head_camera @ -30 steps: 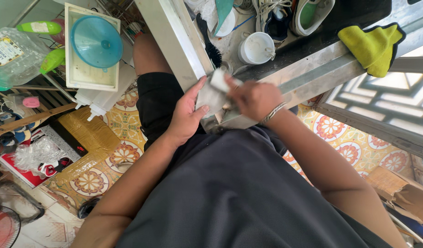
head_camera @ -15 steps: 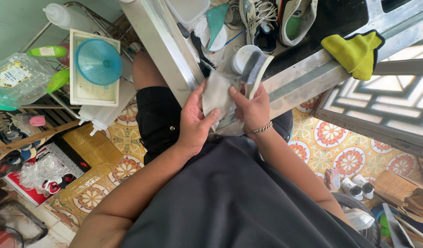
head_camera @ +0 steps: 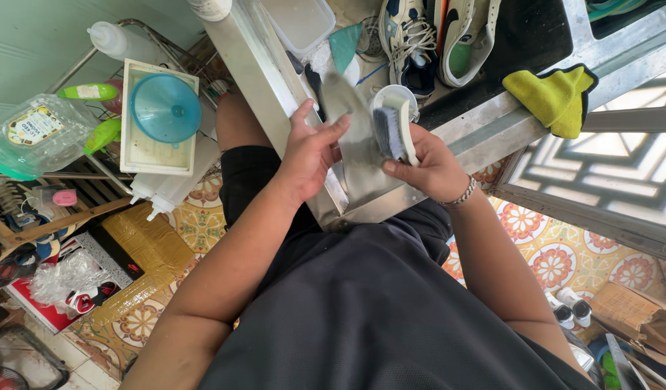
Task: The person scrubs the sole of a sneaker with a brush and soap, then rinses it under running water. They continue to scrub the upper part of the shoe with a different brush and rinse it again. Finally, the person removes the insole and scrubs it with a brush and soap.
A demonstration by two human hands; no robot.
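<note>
A flat grey shoe insole (head_camera: 356, 144) is gripped in the left hand (head_camera: 309, 153), fingers curled over its edge so it is propped against the metal table edge (head_camera: 275, 94), seemingly braced for scrubbing. A white-handled scrubbing brush with dark bristles (head_camera: 393, 130) is clasped in the right hand (head_camera: 428, 165), bristles pressed to the insole. Just beyond the right hand, a small white cup (head_camera: 390, 97) is seen, contents hidden; left of the left hand, a blue plastic funnel (head_camera: 165, 108) rests in a white rectangular tub (head_camera: 141, 155).

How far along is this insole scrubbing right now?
Midway, it seems. In hand: the left hand holds a grey insole against the metal table edge, and the right hand presses a white brush on it. Left, probably: the sneakers and the unused yellow cloth.
</note>
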